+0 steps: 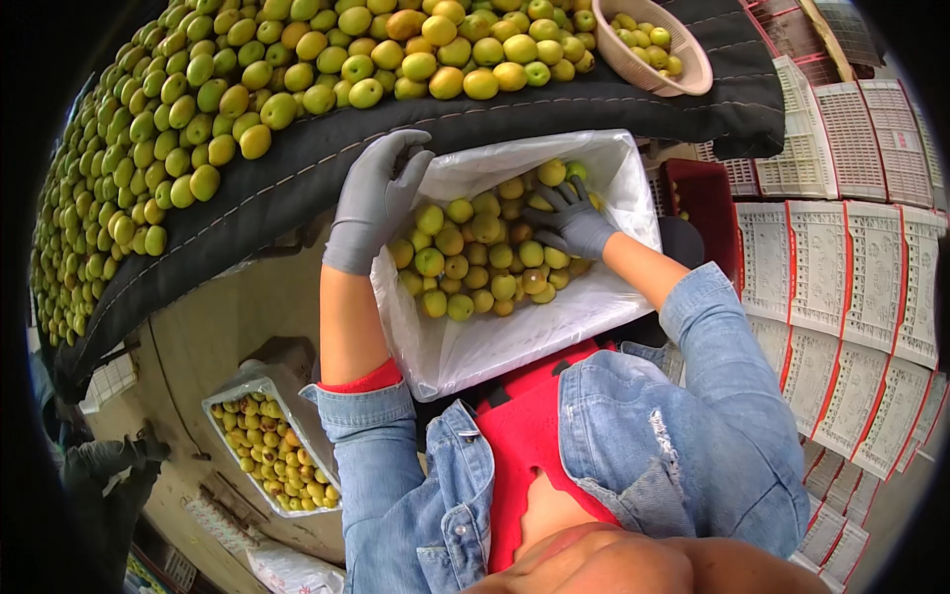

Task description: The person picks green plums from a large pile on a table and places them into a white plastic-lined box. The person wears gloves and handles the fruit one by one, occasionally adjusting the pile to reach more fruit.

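In front of me a crate (512, 356) lined with white plastic film holds many round green-yellow fruits (482, 289), plum-like in shape. My right hand (575, 223), in a grey glove, rests on the fruit at the crate's right side with its fingers spread. A yellow fruit (551, 172) and a brighter green one (576, 171) lie just beyond its fingertips. My left hand (382, 197), also gloved in grey, is at the crate's upper left corner by the padded table edge. Its fingers curl inward, and whether anything is inside them is hidden.
A black padded table (415, 119) bears a heap of similar fruit (312, 44). On its right part stands a pink plastic basket (653, 74) of fruit. Another lined crate of fruit (274, 453) is on the floor at left. White crates with red edges (839, 275) are stacked at right.
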Available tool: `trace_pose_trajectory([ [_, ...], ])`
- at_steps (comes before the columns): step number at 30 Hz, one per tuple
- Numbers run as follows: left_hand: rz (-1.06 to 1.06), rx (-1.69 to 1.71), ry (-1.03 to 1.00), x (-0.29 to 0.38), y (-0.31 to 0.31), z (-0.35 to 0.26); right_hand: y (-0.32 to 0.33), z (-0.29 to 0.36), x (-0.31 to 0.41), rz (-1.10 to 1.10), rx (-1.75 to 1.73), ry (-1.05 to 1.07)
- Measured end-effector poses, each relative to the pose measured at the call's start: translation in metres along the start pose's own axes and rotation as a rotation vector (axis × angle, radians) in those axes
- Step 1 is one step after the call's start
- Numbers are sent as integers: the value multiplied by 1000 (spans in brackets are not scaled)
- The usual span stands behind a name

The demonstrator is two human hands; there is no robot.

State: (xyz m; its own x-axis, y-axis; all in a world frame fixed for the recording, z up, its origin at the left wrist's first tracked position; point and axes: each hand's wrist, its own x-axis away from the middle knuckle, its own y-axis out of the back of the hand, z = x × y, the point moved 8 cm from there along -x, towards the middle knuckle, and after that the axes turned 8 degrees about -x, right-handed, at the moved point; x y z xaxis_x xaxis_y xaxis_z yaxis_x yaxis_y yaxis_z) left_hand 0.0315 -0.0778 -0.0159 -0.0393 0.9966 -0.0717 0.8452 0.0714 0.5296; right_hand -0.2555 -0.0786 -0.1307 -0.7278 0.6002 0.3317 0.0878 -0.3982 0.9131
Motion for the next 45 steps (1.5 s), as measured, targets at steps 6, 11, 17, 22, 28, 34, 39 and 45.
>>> trace_pose_trajectory([
  [6,-33,-1,1,-5,-4,-1,69,-6,-24,139,-754,-42],
  [11,-67,79,16,-8,-13,8,195,-3,-61,-538,-500,15],
  [17,-60,208,21,-14,-22,-4,185,-34,-109,-599,-268,-29],
  [22,93,661,283,-9,-42,3,209,-28,-98,-503,-551,-99],
  [28,175,1347,455,-4,-55,-17,211,46,-107,-160,-846,157],
  [34,14,1175,440,-8,-37,4,238,-15,-197,-451,-226,-28],
  [39,-67,1189,364,-13,-29,12,227,-32,-238,-364,-266,63],
  [45,-124,1084,388,-8,-24,14,245,9,-208,-120,-302,36],
])
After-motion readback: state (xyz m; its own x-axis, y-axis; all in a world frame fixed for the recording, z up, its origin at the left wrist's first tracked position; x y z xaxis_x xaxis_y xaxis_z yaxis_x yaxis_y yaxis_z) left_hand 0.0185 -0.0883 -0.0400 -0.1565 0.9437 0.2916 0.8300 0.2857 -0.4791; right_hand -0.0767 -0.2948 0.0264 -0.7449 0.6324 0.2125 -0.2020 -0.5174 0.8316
